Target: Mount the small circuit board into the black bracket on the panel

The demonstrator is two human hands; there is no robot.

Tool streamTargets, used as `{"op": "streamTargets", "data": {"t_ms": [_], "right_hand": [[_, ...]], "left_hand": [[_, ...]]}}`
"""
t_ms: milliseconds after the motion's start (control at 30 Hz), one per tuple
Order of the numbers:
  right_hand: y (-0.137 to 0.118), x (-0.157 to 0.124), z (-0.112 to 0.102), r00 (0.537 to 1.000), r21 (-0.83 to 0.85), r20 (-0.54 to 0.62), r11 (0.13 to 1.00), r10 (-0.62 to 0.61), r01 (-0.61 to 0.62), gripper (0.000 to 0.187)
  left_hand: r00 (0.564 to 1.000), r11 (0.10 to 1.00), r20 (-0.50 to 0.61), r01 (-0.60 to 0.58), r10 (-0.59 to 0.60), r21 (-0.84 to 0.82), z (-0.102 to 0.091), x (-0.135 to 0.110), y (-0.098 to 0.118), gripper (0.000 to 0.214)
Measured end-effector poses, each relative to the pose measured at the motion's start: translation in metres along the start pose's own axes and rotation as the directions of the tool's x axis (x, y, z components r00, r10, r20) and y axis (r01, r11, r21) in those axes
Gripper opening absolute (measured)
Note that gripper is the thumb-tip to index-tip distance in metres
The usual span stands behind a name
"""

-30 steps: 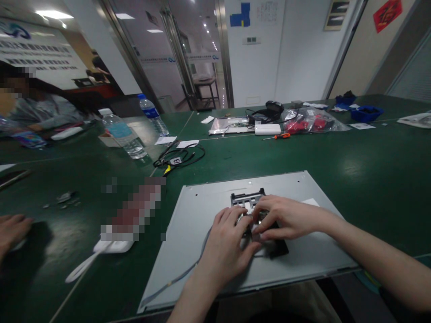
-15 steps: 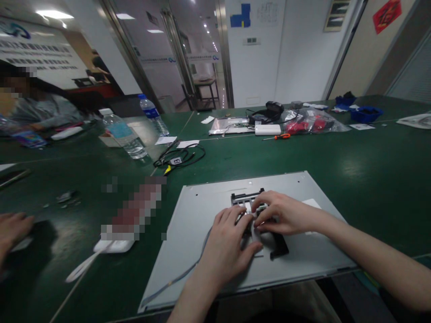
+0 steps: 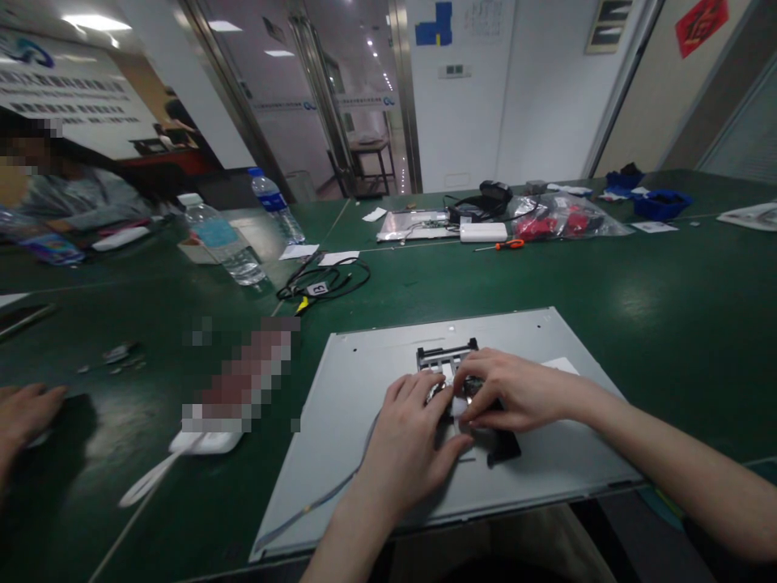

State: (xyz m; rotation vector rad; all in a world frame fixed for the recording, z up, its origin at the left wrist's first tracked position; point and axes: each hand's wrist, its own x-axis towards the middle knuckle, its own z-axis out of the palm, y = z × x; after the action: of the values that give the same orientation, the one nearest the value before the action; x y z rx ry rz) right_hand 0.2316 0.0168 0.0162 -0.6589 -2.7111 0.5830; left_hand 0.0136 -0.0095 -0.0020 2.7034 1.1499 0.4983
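A pale flat panel (image 3: 340,437) lies before me on the green table. On it sits a black frame-like bracket (image 3: 507,449) with small metal parts inside, largely covered by my hands. My left hand (image 3: 413,437) lies over the bracket's left side, fingers stretched forward and thumb apart. From the right, my right hand (image 3: 510,389) reaches in, thumb and fingertips pinched together over the bracket's middle. What they hold is too small and hidden to name. A grey cable (image 3: 316,508) runs across the panel's left side to beneath my left hand.
A white-edged object (image 3: 210,441), partly pixelated, lies left of the panel. Beyond are a coiled black cable (image 3: 328,283), two water bottles (image 3: 227,243), a screwdriver (image 3: 507,245) and a plastic bag (image 3: 564,219). Another person's hand (image 3: 27,413) rests at the far left.
My right hand has shifted slightly, its fingertips drawing a little lower over the bracket. The left hand stays almost in place.
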Motion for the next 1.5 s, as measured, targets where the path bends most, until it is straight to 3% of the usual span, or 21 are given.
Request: {"op": "streamTargets", "data": {"t_ms": [467, 1100, 1267, 1400, 1500], "right_hand": [[-0.0031, -0.0019, 0.0024, 0.999, -0.021, 0.031, 1.000, 0.015, -0.014, 0.019], [-0.0041, 0.0021, 0.0031, 0.999, 0.021, 0.029, 1.000, 0.017, -0.017, 0.018], [-0.0069, 0.0033, 0.0023, 0.994, 0.109, -0.102, 0.994, 0.044, -0.033, 0.014], [-0.0057, 0.0043, 0.0024, 0.934, 0.091, -0.328, 0.989, 0.142, -0.118, 0.014], [-0.0027, 0.0051, 0.0047, 0.900, 0.067, -0.405, 0.987, 0.161, -0.146, 0.012]], "left_hand": [[0.999, 0.999, -0.034, -0.030, 0.032, 0.042, -0.0011, 0.0008, 0.0028, 0.044], [1.000, 0.996, -0.001, -0.016, 0.016, 0.091, -0.0009, 0.0009, 0.0034, 0.045], [1.000, 0.997, -0.019, -0.015, 0.017, 0.079, -0.0007, 0.0008, 0.0042, 0.047], [0.999, 0.996, -0.022, -0.023, 0.025, 0.091, 0.0004, 0.0005, 0.0028, 0.049], [0.999, 0.994, -0.026, -0.029, 0.032, 0.101, 0.0004, 0.0005, 0.0013, 0.049]]}}
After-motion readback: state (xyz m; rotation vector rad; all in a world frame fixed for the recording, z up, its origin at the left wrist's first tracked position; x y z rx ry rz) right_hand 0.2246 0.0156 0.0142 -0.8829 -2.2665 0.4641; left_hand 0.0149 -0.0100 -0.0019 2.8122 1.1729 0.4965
